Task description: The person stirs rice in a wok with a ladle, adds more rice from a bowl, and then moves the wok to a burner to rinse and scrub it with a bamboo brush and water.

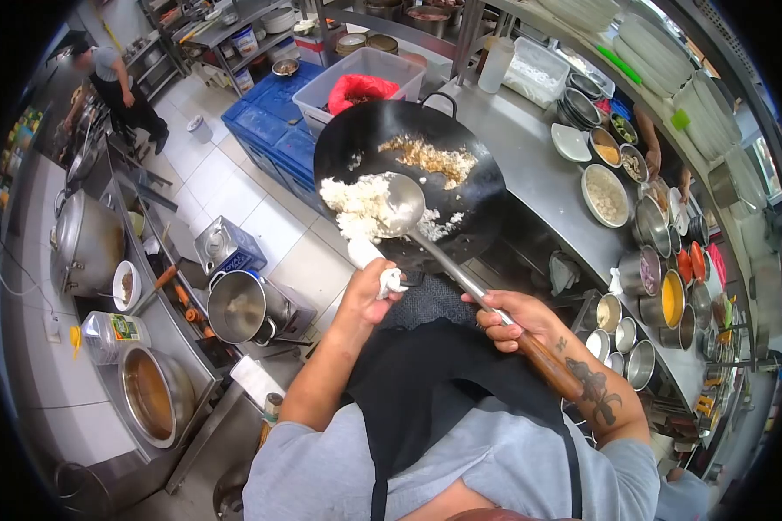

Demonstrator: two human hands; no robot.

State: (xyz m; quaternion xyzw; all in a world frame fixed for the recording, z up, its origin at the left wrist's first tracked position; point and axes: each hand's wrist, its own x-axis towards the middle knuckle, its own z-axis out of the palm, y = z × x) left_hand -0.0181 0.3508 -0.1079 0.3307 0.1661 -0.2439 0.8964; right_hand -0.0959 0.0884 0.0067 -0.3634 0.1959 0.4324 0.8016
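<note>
My left hand point(374, 293) is closed round a white cloth point(392, 283) at the near rim of a large black wok point(482, 187). The cloth hides the part of the wok that I grip. My right hand point(517, 319) is wrapped round the shaft of a long steel wok ladle point(447, 265), whose wooden end lies along my forearm. The ladle's bowl rests inside the wok against a heap of white rice point(356, 204). Browned rice point(433, 159) clings to the far side, and a loop handle point(439, 102) stands on the far rim.
Beyond the wok are a blue chest point(269, 122) and a plastic tub point(356, 69) holding a red bag. Along the right, a steel counter point(530, 165) carries several bowls, with another person's arm point(654, 143) there. At left stand a steel pot point(243, 306) and another person point(113, 78).
</note>
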